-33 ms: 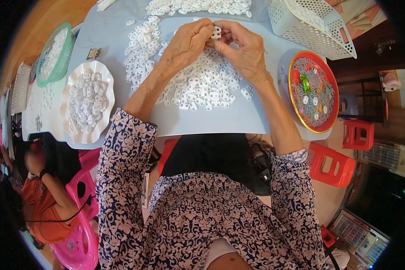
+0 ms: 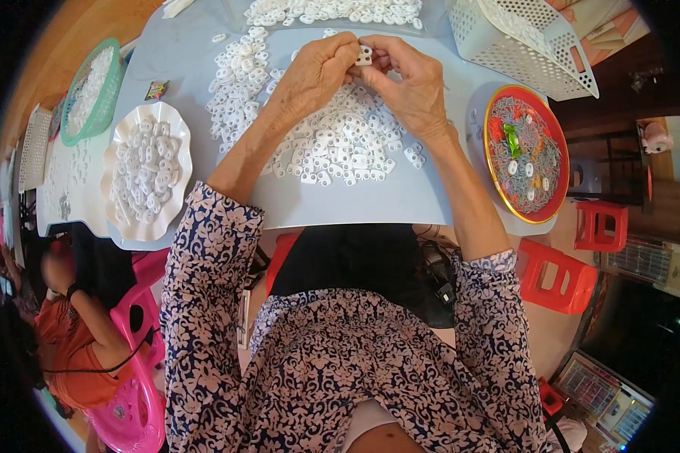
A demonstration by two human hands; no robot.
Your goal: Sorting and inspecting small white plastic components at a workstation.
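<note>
Over a heap of small white plastic pieces with two holes (image 2: 340, 143), my two hands meet at the far side of the table. Both are closed around one white two-holed plastic piece (image 2: 365, 56), which shows between the fingertips. My left hand (image 2: 321, 69) is curled, its fingertips pressed against the piece's left side. With thumb and forefinger, my right hand (image 2: 409, 84) pinches it from the right. Anything thinner between the fingers is too small to make out.
A scalloped white dish (image 2: 112, 177) of similar pieces stands left, beyond it a green basket (image 2: 117, 87). At right are a red tray (image 2: 497, 198) holding grey stringy bits and a white perforated basket (image 2: 499, 57). A person in orange (image 2: 75, 355) sits at lower left.
</note>
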